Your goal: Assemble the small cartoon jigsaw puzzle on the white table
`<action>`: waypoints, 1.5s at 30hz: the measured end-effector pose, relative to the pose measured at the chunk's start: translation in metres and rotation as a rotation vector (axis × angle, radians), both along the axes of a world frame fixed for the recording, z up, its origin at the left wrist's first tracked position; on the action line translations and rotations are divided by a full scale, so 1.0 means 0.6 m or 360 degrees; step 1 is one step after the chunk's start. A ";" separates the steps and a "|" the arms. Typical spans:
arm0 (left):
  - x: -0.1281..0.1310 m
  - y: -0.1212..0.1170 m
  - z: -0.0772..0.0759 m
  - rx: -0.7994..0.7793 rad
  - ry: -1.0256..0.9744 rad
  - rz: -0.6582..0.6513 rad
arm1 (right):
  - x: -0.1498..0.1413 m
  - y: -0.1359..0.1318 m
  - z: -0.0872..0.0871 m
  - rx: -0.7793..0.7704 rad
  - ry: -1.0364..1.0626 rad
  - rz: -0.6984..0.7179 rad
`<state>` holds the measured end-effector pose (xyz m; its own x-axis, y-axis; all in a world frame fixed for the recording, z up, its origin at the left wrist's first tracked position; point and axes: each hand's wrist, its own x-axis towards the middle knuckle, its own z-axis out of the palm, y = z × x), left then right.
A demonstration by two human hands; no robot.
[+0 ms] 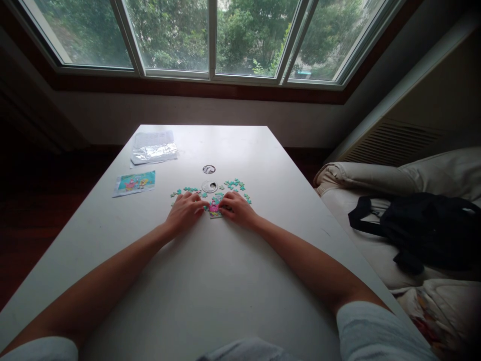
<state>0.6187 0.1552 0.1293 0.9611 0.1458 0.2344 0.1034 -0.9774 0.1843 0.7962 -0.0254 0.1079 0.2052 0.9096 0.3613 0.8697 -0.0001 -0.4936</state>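
Note:
A small joined patch of jigsaw puzzle (215,206), pink and teal, lies on the white table (225,281) between my hands. My left hand (185,210) rests palm down on its left side, fingertips touching the patch. My right hand (236,208) lies on its right side, fingers curled and pressing on the patch's edge. Several loose teal puzzle pieces (235,184) are scattered just beyond the hands, on both sides of a round tin lid (209,186).
A second round disc (208,169) lies farther back. A printed picture card (134,183) and a clear plastic bag (153,148) sit at the table's left. A cushioned seat with a black bag (424,230) stands to the right. Windows (210,40) face me.

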 end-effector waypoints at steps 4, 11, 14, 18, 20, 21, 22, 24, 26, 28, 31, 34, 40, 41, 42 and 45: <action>0.000 0.001 -0.002 -0.0021 -0.0013 0.0020 | 0.001 0.000 0.001 -0.0016 0.0004 0.0006; -0.002 -0.001 0.001 0.0034 -0.0069 0.0109 | 0.003 0.001 -0.002 -0.0009 -0.0006 0.0002; -0.002 -0.002 0.001 0.0044 -0.0078 0.0069 | 0.003 0.001 -0.003 -0.0001 -0.0001 0.0002; -0.001 0.001 -0.002 0.0025 -0.0082 0.0020 | 0.002 0.001 -0.003 0.0010 0.0003 0.0001; -0.001 0.003 -0.003 0.0001 -0.0087 0.0018 | 0.002 0.000 -0.003 0.0011 0.0003 -0.0001; -0.001 0.003 -0.004 -0.0007 -0.0088 0.0019 | 0.002 0.000 -0.003 0.0008 0.0002 -0.0002; -0.002 0.003 -0.003 -0.0011 -0.0089 0.0020 | 0.002 -0.001 -0.003 0.0006 0.0001 -0.0003; -0.003 0.002 -0.002 0.0002 -0.0089 0.0023 | 0.002 -0.001 -0.002 0.0003 -0.0005 -0.0002; -0.004 0.001 -0.001 0.0021 -0.0088 0.0031 | 0.003 -0.001 -0.002 0.0000 -0.0013 0.0002; -0.005 -0.001 0.000 0.0022 -0.0087 0.0036 | 0.003 -0.001 -0.003 -0.0001 -0.0015 0.0000; -0.004 -0.001 -0.001 0.0003 -0.0088 0.0046 | 0.002 -0.001 -0.003 -0.0007 -0.0012 -0.0002; -0.002 0.003 -0.002 -0.0025 -0.0082 0.0058 | 0.001 -0.002 -0.003 -0.0006 -0.0023 0.0008; 0.000 0.005 -0.001 -0.0120 -0.0005 0.0116 | -0.003 -0.002 0.000 0.0013 -0.0022 0.0000; -0.001 0.003 -0.001 -0.0126 0.0004 0.0124 | -0.003 -0.002 0.000 0.0020 -0.0022 -0.0004; -0.001 0.002 -0.001 -0.0128 0.0009 0.0129 | -0.003 -0.001 0.001 0.0026 -0.0020 -0.0004; -0.002 0.003 0.000 -0.0133 0.0001 0.0130 | -0.003 0.000 0.001 0.0044 -0.0016 0.0001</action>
<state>0.6173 0.1569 0.1295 0.9455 0.2424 0.2175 0.1819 -0.9471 0.2645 0.7945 -0.0253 0.1086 0.2006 0.8994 0.3884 0.8747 0.0141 -0.4844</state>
